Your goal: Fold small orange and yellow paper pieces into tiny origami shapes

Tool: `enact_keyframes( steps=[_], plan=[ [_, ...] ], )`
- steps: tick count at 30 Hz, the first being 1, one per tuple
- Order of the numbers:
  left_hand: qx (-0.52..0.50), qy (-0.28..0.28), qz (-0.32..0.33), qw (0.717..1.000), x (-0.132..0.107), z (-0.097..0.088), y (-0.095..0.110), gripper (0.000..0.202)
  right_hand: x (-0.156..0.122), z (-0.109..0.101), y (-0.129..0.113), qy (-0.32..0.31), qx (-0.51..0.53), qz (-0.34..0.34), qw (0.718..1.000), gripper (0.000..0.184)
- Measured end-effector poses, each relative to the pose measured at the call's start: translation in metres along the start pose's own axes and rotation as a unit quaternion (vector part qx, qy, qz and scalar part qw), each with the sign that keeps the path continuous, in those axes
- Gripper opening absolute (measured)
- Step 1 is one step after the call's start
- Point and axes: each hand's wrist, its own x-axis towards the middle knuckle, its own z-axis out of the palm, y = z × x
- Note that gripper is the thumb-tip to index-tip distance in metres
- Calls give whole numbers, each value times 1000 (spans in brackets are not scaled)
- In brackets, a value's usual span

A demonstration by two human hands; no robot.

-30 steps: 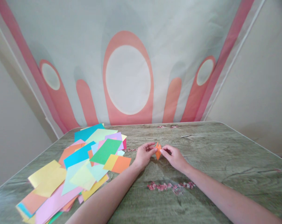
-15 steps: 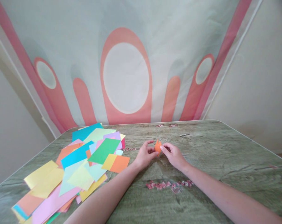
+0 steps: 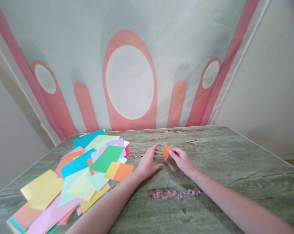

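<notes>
Near the middle of the frame, a small folded orange paper [image 3: 165,152] stands on edge just above the table [image 3: 234,162]. It is pinched at its right side between the thumb and forefinger of the right hand [image 3: 182,160], whose other fingers curl loosely underneath. Whether the paper's lower corner touches the tabletop is hard to tell from this angle. Just left of it, the left hand [image 3: 148,163] is open and holds nothing. Its fingers are stretched forward and slightly apart, the fingertips close beside the paper but not on it.

Both forearms run down to the lower edge of the frame, and between them a strip of small pink flowers [image 3: 176,194] marks the greenish wood-grain surface. Across the left and lower left spreads a loose pile of coloured sheets [image 3: 64,185] in yellow, pink, blue and orange, with a green sheet [image 3: 106,158] lying on top near the left hand. Behind the table, filling the upper half, hangs a pale cloth [image 3: 129,19] printed with pink arches and white ovals
</notes>
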Motion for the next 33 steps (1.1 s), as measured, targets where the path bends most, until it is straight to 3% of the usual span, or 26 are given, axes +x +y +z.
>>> enact_keyframes(
  steps=[3,6,11,15,19,24,29,33],
  plan=[
    [142,6,94,985,-1,-8,4,61,3,-1,4,4,-2,-30,1000,27],
    [221,-7,168,961,-2,-10,7,39,3,0,4,-6,0,-52,999,23],
    [283,-28,219,933,-3,-8,6,21,1,3,4,-27,-21,-54,998,20],
    [303,-38,226,925,-2,-8,3,19,3,3,7,-27,-100,-69,992,20],
    [317,-53,202,925,0,-7,0,19,5,-4,2,-10,-162,-130,978,15],
    [322,-85,183,925,0,-5,-4,21,2,-9,-5,-160,-175,-236,942,10],
    [318,-114,180,924,-1,-5,-3,22,2,-7,1,-167,-231,-268,920,13],
    [256,-135,159,944,1,-9,-4,20,6,-10,4,-175,-254,-272,912,15]
  ],
)
